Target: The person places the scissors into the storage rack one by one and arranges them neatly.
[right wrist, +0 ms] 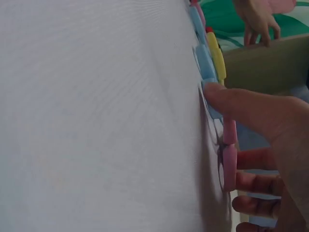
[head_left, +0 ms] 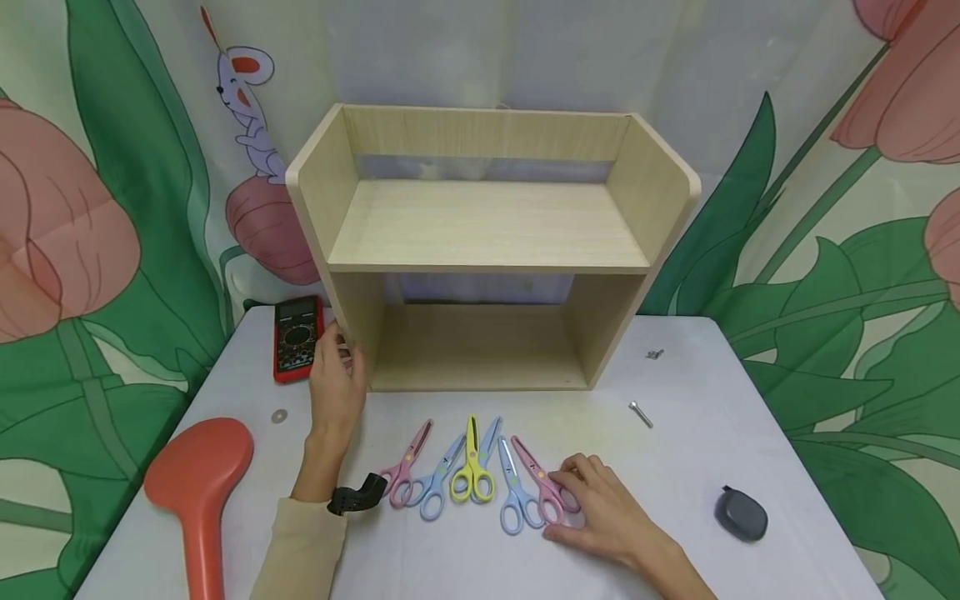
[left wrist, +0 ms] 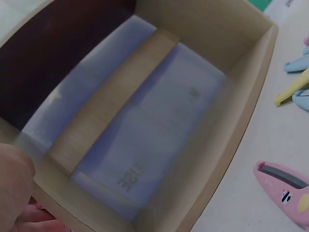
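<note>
My left hand is at the outer left side of a pale wooden two-tier shelf, between it and a red-rimmed multimeter. In the left wrist view, that hand overlaps the shelf's edge at lower left and some fingers are hidden. My right hand grips the handles of the rightmost pink scissors, which lie on the table, thumb and fingers at either side. Beside them lie blue scissors, yellow scissors, more blue scissors and pink scissors.
An orange-red paddle-shaped object lies at the left, near a small round disc. To the right are a bolt, small metal pieces and a dark grey rounded case. A printed curtain hangs behind the white table.
</note>
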`<state>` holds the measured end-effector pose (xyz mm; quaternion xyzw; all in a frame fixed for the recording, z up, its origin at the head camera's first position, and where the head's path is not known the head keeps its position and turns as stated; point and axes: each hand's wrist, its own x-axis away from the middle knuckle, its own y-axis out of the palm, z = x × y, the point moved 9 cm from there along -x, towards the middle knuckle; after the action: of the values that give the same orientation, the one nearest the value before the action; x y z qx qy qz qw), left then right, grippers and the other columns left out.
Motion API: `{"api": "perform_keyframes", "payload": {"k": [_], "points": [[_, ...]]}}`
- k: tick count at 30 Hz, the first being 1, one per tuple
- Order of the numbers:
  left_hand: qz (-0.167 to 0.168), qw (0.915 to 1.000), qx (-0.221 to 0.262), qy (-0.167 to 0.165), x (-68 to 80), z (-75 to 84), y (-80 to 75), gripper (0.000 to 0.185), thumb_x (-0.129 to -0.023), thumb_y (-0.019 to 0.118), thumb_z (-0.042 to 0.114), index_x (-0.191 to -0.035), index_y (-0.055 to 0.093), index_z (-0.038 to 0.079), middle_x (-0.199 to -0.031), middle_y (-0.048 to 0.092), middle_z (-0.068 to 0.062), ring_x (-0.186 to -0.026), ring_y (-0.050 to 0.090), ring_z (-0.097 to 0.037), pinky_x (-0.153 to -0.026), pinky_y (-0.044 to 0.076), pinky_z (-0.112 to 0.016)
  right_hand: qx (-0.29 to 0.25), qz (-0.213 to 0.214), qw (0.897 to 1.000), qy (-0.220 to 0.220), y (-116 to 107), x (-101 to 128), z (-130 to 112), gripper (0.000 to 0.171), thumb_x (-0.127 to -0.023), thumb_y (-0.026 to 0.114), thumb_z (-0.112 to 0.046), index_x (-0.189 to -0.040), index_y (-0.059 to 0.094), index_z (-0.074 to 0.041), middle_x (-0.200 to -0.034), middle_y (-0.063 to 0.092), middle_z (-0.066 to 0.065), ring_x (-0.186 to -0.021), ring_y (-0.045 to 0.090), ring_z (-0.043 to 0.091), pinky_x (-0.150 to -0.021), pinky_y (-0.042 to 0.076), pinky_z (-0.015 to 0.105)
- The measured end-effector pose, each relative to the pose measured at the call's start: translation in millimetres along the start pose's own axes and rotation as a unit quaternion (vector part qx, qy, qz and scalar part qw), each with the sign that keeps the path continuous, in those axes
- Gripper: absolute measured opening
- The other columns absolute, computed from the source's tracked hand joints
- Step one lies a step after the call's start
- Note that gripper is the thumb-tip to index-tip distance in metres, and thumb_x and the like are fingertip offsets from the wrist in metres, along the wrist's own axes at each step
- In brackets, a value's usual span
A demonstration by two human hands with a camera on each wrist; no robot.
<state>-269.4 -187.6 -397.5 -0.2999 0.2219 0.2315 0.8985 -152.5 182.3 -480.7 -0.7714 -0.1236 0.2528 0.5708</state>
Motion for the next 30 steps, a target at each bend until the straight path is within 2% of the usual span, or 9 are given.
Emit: {"api": "perform_keyframes", "payload": {"k": [3, 6, 11, 14, 17, 21, 25, 30], "points": [[0.014, 0.9998, -0.005, 0.012, -1.2, -0.1, -2.7, 0.039, -0.101, 0.057, 0.012, -0.137, 0.048, 0.001, -0.117, 0.058, -0.026, -0.098, 0.068, -0.038, -0.08, 0.062, -0.052, 0.001, 0.005, 1.0, -0.015, -1, 0, -2, 0.061, -0.069, 0.081, -0.062, -0.111, 0.073, -0.018, -0.102, 0.053, -0.014, -0.093, 0.043, 0.004, -0.079, 0.044, 0.028], [0.016, 0.9998, -0.008, 0.01, -0.7, -2.4, -3.5, 0.038, -0.1, 0.058, 0.01, -0.136, 0.049, 0.0, -0.115, 0.059, -0.026, -0.097, 0.068, -0.039, -0.079, 0.062, -0.052, -0.004, 0.007, 1.0, -0.025, -2, -1, -4, 0.055, -0.069, 0.083, -0.057, -0.107, 0.074, -0.018, -0.098, 0.053, -0.015, -0.089, 0.043, 0.001, -0.075, 0.042, 0.025], [0.009, 0.9998, -0.017, 0.002, 0.1, -4.8, -3.2, 0.039, -0.1, 0.059, 0.012, -0.136, 0.049, 0.002, -0.116, 0.06, -0.025, -0.098, 0.068, -0.038, -0.081, 0.062, -0.051, -0.033, 0.001, 0.999, -0.03, -2, -6, -5, 0.049, -0.066, 0.086, -0.048, -0.101, 0.071, -0.018, -0.096, 0.053, -0.016, -0.086, 0.045, -0.002, -0.075, 0.048, 0.022], [0.008, 0.9998, -0.017, 0.004, -1.0, -5.3, -2.9, 0.039, -0.1, 0.059, 0.012, -0.136, 0.049, 0.002, -0.117, 0.06, -0.025, -0.099, 0.069, -0.038, -0.081, 0.062, -0.051, -0.056, 0.015, 0.997, -0.044, -11, -16, -9, 0.049, -0.065, 0.088, -0.044, -0.102, 0.069, -0.018, -0.098, 0.054, -0.016, -0.085, 0.05, -0.002, -0.074, 0.051, 0.02], [0.01, 0.9997, -0.018, 0.01, -1.9, -4.6, -3.8, 0.04, -0.1, 0.059, 0.013, -0.137, 0.049, 0.002, -0.117, 0.06, -0.026, -0.098, 0.069, -0.038, -0.081, 0.062, -0.051, -0.068, 0.043, 0.994, -0.071, -29, -32, -20, 0.052, -0.065, 0.089, -0.044, -0.105, 0.068, -0.018, -0.101, 0.056, -0.015, -0.084, 0.055, 0.002, -0.074, 0.053, 0.019], [0.012, 0.9997, -0.018, 0.011, -1.8, -5.5, -4.2, 0.041, -0.1, 0.06, 0.012, -0.137, 0.049, 0.001, -0.117, 0.06, -0.026, -0.097, 0.069, -0.038, -0.08, 0.062, -0.051, -0.073, 0.081, 0.987, -0.114, -57, -60, -40, 0.055, -0.07, 0.087, -0.046, -0.111, 0.067, -0.016, -0.105, 0.059, -0.011, -0.087, 0.058, 0.005, -0.074, 0.055, 0.02], [0.009, 0.9998, -0.017, 0.003, -1.3, -8.1, -2.4, 0.041, -0.1, 0.06, 0.011, -0.138, 0.049, 0.001, -0.117, 0.06, -0.026, -0.097, 0.069, -0.038, -0.081, 0.062, -0.05, -0.087, 0.129, 0.972, -0.176, -89, -89, -68, 0.059, -0.073, 0.087, -0.042, -0.116, 0.066, -0.01, -0.106, 0.061, -0.003, -0.085, 0.057, 0.006, -0.069, 0.053, 0.017], [0.001, 0.9998, -0.021, -0.001, -0.6, -8.6, -0.8, 0.041, -0.1, 0.06, 0.014, -0.138, 0.048, 0.003, -0.118, 0.06, -0.024, -0.098, 0.069, -0.037, -0.083, 0.062, -0.049, -0.102, 0.202, 0.949, -0.22, -135, -132, -102, 0.063, -0.067, 0.091, -0.038, -0.115, 0.066, -0.004, -0.104, 0.061, 0.005, -0.084, 0.058, 0.013, -0.067, 0.053, 0.022]]}}
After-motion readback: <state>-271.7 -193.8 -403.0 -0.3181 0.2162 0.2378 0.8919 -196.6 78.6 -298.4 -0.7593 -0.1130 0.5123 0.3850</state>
